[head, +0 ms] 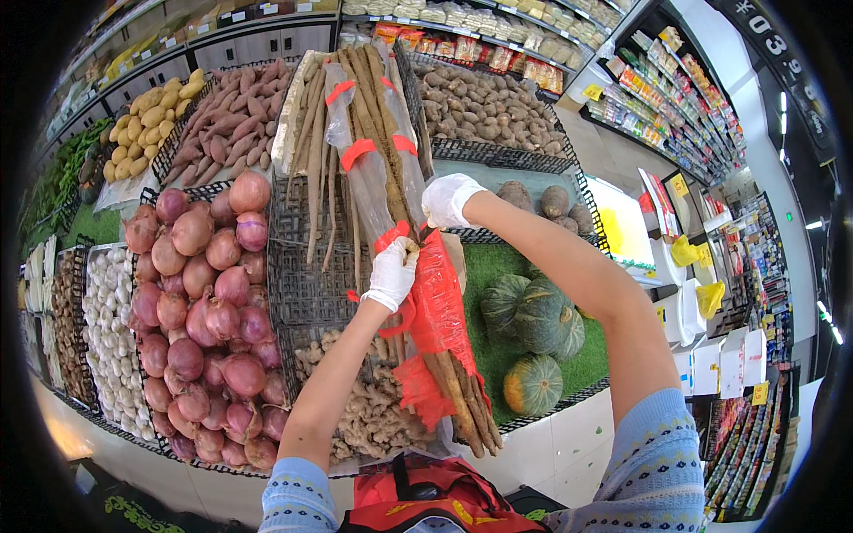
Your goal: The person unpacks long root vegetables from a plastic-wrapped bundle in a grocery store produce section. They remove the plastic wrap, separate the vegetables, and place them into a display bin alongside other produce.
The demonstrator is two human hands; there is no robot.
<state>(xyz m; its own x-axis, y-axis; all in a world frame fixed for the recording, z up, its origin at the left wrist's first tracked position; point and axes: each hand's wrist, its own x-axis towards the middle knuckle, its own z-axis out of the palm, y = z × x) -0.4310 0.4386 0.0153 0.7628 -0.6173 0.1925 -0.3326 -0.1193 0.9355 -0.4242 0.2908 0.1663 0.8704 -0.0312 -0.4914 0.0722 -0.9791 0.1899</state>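
A bundle of long yams (373, 126), wrapped in clear plastic with bands of red tape, lies lengthwise before me. Its near part is covered in red plastic wrap (434, 293), and bare root ends (466, 406) stick out below. My left hand (394, 270), in a white glove, pinches the wrapping at a red band. Just right of it, my gloved right hand (448, 202) is at the bundle's edge with curled fingers; a small dark item shows below them, too hidden to name. Thinner loose yams (313, 153) lie to the left of the bundle.
Crates of red onions (200, 320), garlic (116, 333), sweet potatoes (233, 120) and potatoes (150, 123) stand at the left. Ginger (373, 406) lies beneath the near end. Taro (486, 106) is at the back right; green pumpkins (540, 313) sit on green matting at the right.
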